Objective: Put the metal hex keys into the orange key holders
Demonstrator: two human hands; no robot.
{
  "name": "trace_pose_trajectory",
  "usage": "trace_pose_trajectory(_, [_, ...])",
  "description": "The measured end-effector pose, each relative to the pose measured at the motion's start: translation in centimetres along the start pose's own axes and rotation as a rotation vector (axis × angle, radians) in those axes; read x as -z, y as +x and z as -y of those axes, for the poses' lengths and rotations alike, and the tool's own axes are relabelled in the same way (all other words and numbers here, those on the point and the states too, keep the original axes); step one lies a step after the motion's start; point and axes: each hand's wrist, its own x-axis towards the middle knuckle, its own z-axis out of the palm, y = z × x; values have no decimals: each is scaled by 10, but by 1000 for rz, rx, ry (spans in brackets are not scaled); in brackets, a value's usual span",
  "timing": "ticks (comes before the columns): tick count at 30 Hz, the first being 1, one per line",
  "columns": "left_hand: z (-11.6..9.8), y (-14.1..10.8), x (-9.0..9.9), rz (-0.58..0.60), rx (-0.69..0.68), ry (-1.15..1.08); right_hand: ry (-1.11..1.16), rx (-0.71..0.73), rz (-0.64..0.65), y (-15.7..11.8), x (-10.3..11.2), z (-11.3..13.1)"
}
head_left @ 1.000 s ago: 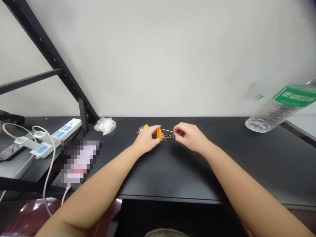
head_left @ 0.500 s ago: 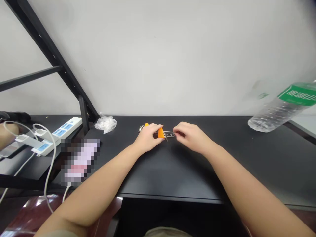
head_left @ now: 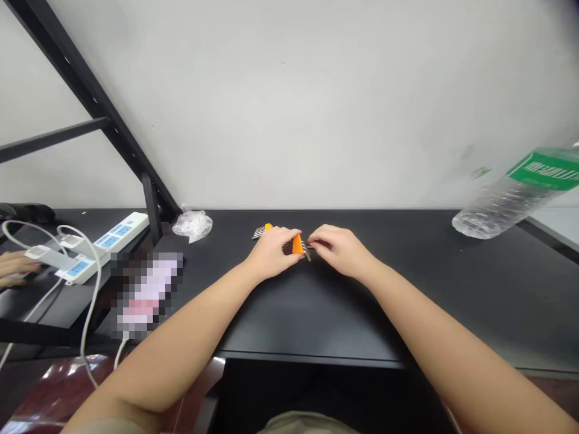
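Observation:
My left hand (head_left: 275, 252) is closed around the orange holder (head_left: 297, 245) of a hex key set, low over the black table. Bent metal key ends stick out of the holder's right side. Beyond my left fingers, a yellow-orange end piece and a row of thin metal key tips (head_left: 259, 232) show. My right hand (head_left: 338, 248) pinches a thin hex key (head_left: 310, 245) right beside the holder. Most of that key is hidden by the fingertips, and I cannot tell how far it sits in the holder.
Crumpled clear plastic (head_left: 193, 225) lies at the back left. A blurred-out phone-like item (head_left: 151, 289) with a white cable is nearer. A white power strip (head_left: 111, 241) and another person's hand (head_left: 13, 265) are at far left. A clear bottle (head_left: 506, 202) tilts at right.
My right hand has moved left, bringing the hex key up against the orange holder. My left hand keeps its grip almost in place. Another person's hand shows more at far left.

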Motion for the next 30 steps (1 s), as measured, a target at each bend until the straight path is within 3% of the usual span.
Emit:
trace_pose_trajectory(6, [2,0,0,-12,68,25,-240,-116,201,-3,-1,-23])
trace_pose_trajectory(14, [4,1,-1,20,66,44,-512,-169,304,-3,-2,-2])
trace_pose_trajectory(19, [8,1,-1,24,43,91,-366,-183,227,-3,7,5])
trace_pose_trajectory(30, [9,0,-1,44,34,39,-18,-67,6,-2,17,1])
